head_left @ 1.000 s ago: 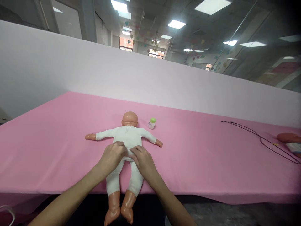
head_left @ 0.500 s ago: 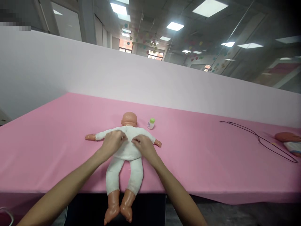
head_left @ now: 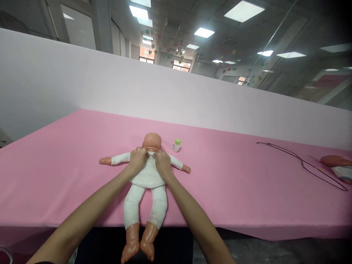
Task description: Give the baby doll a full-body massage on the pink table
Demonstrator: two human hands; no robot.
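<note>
A baby doll (head_left: 150,176) with a white cloth body lies on the pink table, its face out of sight and its head away from me. Its arms stretch out to both sides, and its feet hang past the front edge. My left hand (head_left: 139,158) rests at the left of the doll's upper back, just below the neck, with its fingers curled in. Mirroring it on the right, my right hand (head_left: 162,161) is also closed against the cloth. Both sets of fingertips meet the doll close to the neck; the exact grip is partly hidden.
A small bottle with a green cap (head_left: 176,145) stands right of the doll's head. Farther right, a thin dark cord (head_left: 301,159) lies looped near another doll (head_left: 337,165), cut off by the frame. A white partition (head_left: 176,99) rises behind the pink table (head_left: 225,183).
Both my hands have moved up the doll's back, from its middle to just below the neck. The doll's head and right-hand arm have shifted very slightly.
</note>
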